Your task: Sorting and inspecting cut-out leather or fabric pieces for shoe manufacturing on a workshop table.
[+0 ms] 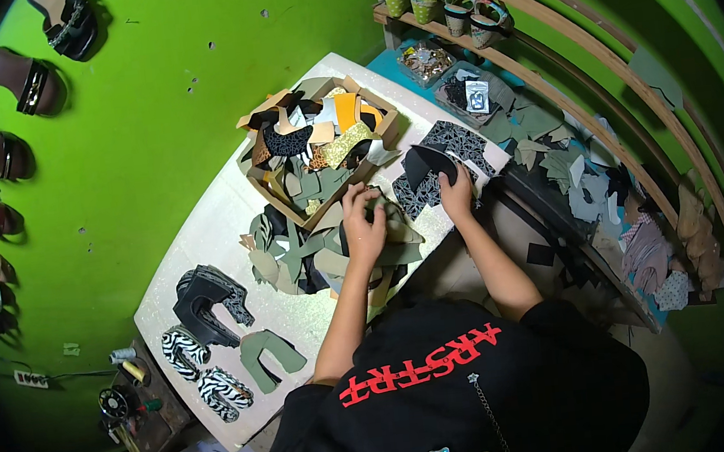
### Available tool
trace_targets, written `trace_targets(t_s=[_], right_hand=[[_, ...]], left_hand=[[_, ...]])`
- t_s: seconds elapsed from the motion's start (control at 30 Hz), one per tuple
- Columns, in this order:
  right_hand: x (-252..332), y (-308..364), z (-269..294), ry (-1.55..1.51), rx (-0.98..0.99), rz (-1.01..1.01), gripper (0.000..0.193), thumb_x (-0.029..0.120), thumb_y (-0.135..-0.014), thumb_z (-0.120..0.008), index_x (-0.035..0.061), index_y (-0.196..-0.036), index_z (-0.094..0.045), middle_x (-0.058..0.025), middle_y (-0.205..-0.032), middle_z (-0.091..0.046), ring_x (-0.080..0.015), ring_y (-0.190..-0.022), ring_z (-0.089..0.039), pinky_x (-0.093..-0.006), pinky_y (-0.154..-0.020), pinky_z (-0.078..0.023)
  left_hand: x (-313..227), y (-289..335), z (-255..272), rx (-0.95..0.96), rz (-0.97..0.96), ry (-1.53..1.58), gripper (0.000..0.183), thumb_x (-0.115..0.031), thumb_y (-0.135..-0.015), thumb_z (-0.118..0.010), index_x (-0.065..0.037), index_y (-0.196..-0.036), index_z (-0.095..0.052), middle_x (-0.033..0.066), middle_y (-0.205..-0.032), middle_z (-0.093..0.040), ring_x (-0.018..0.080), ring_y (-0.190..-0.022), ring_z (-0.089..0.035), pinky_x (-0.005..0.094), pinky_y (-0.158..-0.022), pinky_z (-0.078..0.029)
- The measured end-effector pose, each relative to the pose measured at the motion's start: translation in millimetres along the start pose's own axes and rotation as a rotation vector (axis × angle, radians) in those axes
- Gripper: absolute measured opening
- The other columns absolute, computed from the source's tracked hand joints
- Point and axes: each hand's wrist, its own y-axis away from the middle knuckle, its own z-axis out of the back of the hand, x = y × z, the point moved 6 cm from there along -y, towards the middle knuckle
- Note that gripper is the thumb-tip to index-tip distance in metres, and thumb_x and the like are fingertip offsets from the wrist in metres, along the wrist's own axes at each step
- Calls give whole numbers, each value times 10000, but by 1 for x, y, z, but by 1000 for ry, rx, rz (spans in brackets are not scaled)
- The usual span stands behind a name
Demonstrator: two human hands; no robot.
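Your right hand [456, 192] nearer, pinching black piece [427, 164] by near edge; long axis slants away-left over patterned pieces [469, 142]. Left hand [364, 224] loosely spread, by scraps [322, 249].

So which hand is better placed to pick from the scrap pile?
Probably the left hand: it is by the scrap pile, apparently empty, while the right hand holds a black piece.

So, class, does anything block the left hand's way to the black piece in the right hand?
Nothing visible stands between the left hand and the black piece in the right hand. The cardboard box sits just beyond that path.
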Motion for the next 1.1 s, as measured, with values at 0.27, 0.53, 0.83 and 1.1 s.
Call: trace_targets(t_s=[0.27,0.53,0.83,1.1], right_hand=[[101,28,9,-421,58,272,113,18,-728,-594,15,-838,-566,-112,-840,-558,-277,-785,-534,-337,-729,-419],[166,90,-49,-619,637,295,135,72,-777,-593,-8,-871,-539,-115,-786,-530,-264,-730,-539,-305,-675,-427],[244,176,-96,-561,733,373,167,23,-738,-614,-11,-893,-561,-53,-743,-516,-92,-551,-449,-220,-507,-377],[305,249,-153,-582,816,332,161,80,-712,-673,-21,-819,-609,-70,-711,-565,-119,-570,-489,-250,-531,-400]], left_hand=[[32,9,56,-146,106,65,145,-57,-781,-560,-27,-922,-579,126,-1095,-516,240,-998,-530,317,-830,-431],[48,41,99,-145,268,618,544,-53,-780,-628,-40,-1250,-356,136,-1151,-492,152,-904,-566,260,-733,-468],[111,100,228,-340,391,346,138,-46,-790,-628,26,-905,-608,29,-770,-610,71,-696,-544,205,-638,-434],[156,171,332,-518,563,350,164,-7,-764,-637,47,-912,-597,49,-783,-611,76,-698,-557,181,-619,-446]])
